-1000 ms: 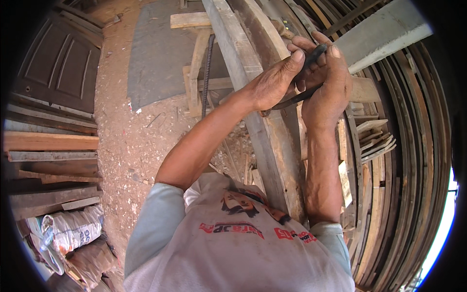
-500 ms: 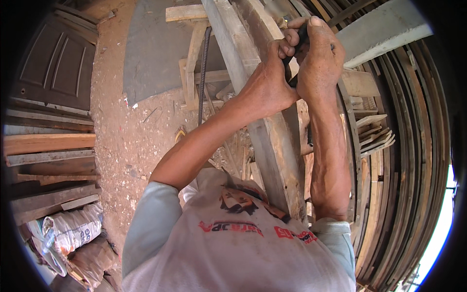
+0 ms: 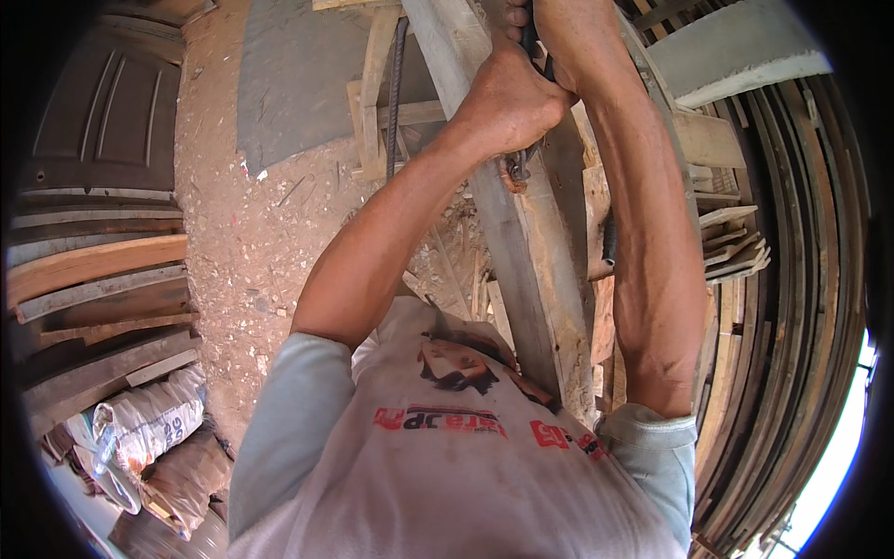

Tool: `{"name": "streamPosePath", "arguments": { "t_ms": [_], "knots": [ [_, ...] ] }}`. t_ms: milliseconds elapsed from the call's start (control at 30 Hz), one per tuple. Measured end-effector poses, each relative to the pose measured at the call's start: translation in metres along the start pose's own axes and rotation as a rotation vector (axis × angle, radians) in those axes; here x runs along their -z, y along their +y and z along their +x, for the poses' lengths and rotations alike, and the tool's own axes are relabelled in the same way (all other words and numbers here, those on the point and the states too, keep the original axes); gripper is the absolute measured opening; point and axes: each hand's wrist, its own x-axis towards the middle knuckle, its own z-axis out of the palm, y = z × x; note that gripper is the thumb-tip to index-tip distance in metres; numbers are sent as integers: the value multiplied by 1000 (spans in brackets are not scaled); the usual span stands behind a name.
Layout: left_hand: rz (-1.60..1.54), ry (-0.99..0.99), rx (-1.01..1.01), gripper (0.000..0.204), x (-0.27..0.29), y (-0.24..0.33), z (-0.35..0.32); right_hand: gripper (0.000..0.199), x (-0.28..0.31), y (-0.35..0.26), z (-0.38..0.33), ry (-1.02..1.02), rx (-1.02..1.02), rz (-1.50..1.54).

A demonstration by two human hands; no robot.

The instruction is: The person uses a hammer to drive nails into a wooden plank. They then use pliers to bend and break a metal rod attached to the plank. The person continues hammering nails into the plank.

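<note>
Both my arms reach toward the top of the view over a long wooden beam [image 3: 549, 270]. My left hand [image 3: 519, 98] is closed around a slim black tool [image 3: 529, 39]. Its kind cannot be made out, as the hands cover most of it. My right hand [image 3: 579, 42] lies close against it on the right, with its fingers cut off by the top edge or hidden. Below my left hand, a dark metal end with a reddish-brown curled piece [image 3: 513, 174] shows against the beam.
Long boards [image 3: 801, 279] stand stacked on the right, with short planks [image 3: 731, 242] beside them. A ribbed metal rod [image 3: 395, 102] leans by a wooden frame [image 3: 371, 84]. On the left are a panelled brown door [image 3: 107, 112], piled planks [image 3: 102, 265] and sacks [image 3: 154, 419].
Both hands have moved up and away, so my right hand's fingers are now out of view. A metal end with a reddish-brown piece now shows below my left hand. The view has shifted slightly.
</note>
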Motion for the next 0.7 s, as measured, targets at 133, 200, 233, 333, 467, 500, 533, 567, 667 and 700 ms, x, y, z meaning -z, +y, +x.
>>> {"name": "streamPosePath", "arguments": {
  "t_ms": [133, 200, 233, 333, 467, 500, 533, 567, 667, 700],
  "knots": [
    [-47, 33, 115, 87, 8, 10, 10, 34, -2, 34, 47, -60, -37, 26],
    [70, -4, 85, 89, 13, 4, 10, 37, -6, 27, 29, -84, -82, 101],
    [33, -31, 131, 87, 17, 2, 15, 37, -8, 26, 33, -84, -67, 101],
    [-90, -155, 226, 78, 13, 1, 28, 36, 7, 41, 48, -94, -43, 123],
    [36, -290, 380, 78, 18, -10, 41, 35, 29, 54, 81, -196, -301, 187],
    [63, -249, 338, 81, 24, -6, 42, 36, 41, 53, 88, -196, -258, 262],
    [90, -215, 307, 84, 32, 3, 30, 36, 54, 54, 89, -192, -227, 342],
    [126, -178, 283, 87, 43, 9, 13, 37, 60, 55, 89, -193, -200, 430],
    [93, -143, 319, 84, 66, 6, -40, 36, 84, 39, 82, -232, -83, 535],
    [58, -195, 343, 76, 66, 6, -56, 37, 93, 31, 78, -225, -41, 548]
  ]
}}
